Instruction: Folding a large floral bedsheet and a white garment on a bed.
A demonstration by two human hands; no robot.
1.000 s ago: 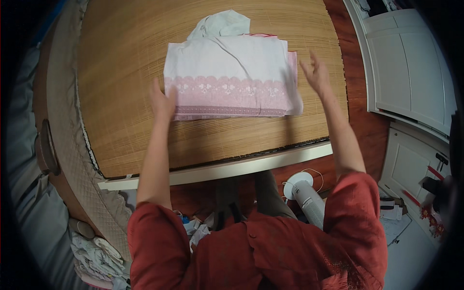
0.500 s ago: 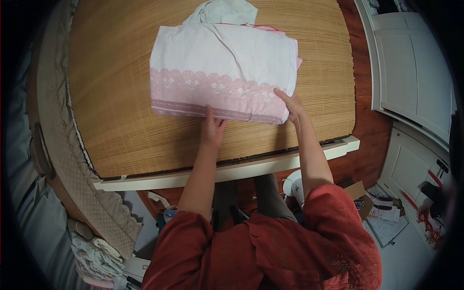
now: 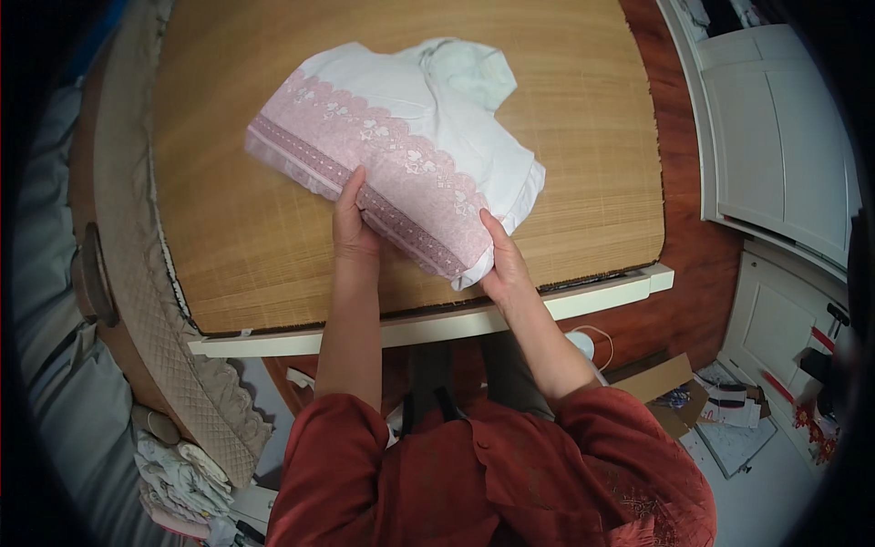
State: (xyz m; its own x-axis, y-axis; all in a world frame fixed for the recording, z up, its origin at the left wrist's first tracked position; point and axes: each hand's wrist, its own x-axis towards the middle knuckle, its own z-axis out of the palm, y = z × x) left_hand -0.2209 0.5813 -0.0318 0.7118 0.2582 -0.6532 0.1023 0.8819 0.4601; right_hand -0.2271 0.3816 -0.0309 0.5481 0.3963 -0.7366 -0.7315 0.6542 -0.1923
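A folded white cloth with a pink patterned border (image 3: 401, 150) is tilted over the bamboo mat (image 3: 583, 118), its pink edge toward me. My left hand (image 3: 354, 214) grips that near edge at about its middle, thumb on top and fingers underneath, out of sight. At the right-hand corner my right hand (image 3: 501, 260) pinches the cloth, with the thumb on the upper side. A pale green cloth (image 3: 474, 75) lies crumpled on the mat behind it, partly covered by the white one.
A white bed rail (image 3: 437, 324) runs along the mat's near side. Beige quilted fabric (image 3: 128, 246) hangs at the left, above a pile of folded cloths (image 3: 187, 479). At the right stand white cabinets (image 3: 770, 128) and an open cardboard box (image 3: 670, 392) on the floor.
The white and pink cloth has turned clockwise, its right corner swinging down toward me and its left end rising. Both hands have shifted left with it, still gripping. More green cloth shows.
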